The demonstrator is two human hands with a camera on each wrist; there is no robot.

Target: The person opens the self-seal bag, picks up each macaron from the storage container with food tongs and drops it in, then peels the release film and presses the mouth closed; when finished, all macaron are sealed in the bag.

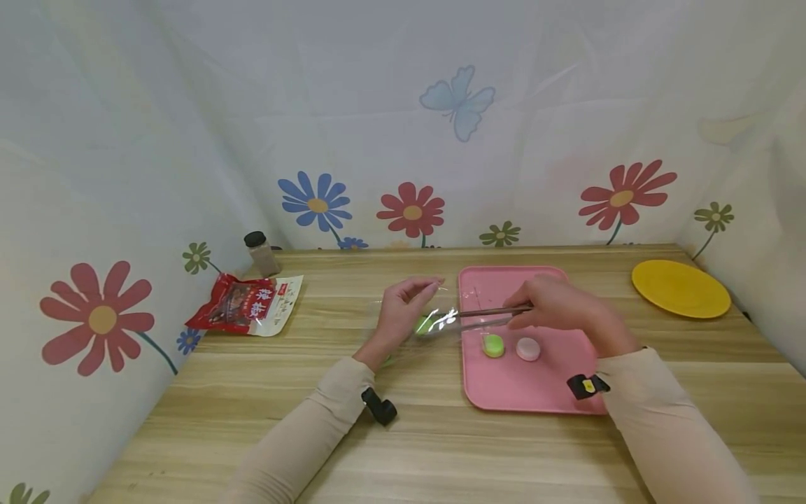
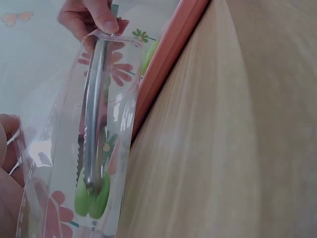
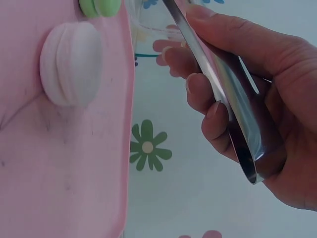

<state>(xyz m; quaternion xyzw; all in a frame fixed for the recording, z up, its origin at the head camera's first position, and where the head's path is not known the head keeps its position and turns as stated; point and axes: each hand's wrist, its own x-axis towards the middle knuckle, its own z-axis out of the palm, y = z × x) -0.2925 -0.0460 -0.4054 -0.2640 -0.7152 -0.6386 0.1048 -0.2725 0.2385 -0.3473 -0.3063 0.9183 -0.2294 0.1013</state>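
Well inside a clear plastic bag [image 2: 64, 144], metal tongs [image 2: 96, 99] reach a green macaron [image 2: 91, 201]

The left hand [image 1: 403, 308] pinches the thin, shiny film, which is creased and catches white glints; the right hand [image 1: 557, 308] grasps the tongs, its fingers wrapped round two smooth, polished bands that join in a rounded bend near the palm. Toward the far end the bands turn toothed along their edges; their tips lie against the green macaron, a matt pair of domed shells low in the bag; whether the tips squeeze it, I cannot tell through the film. The bag hangs above the table and overlaps the left side of a pink tray [image 1: 529, 388], which is glossy, with rounded corners and a raised rim.

On the tray two more round sweets sit side by side, just apart: a second green macaron [image 1: 494, 345], and a pale pink macaron [image 1: 528, 348] whose chalky, smooth shells show a groove between them; faint dark scuffs mark the tray near it.

Off to the right lies a flat yellow plate [image 1: 680, 288]; at the left, a crinkly red-and-white packet [image 1: 248, 306] lies near a black-capped jar [image 1: 262, 255]; all rest on a wood-grained table [image 1: 441, 455], with a softly folded, flower-printed backdrop [image 1: 378, 126] behind.
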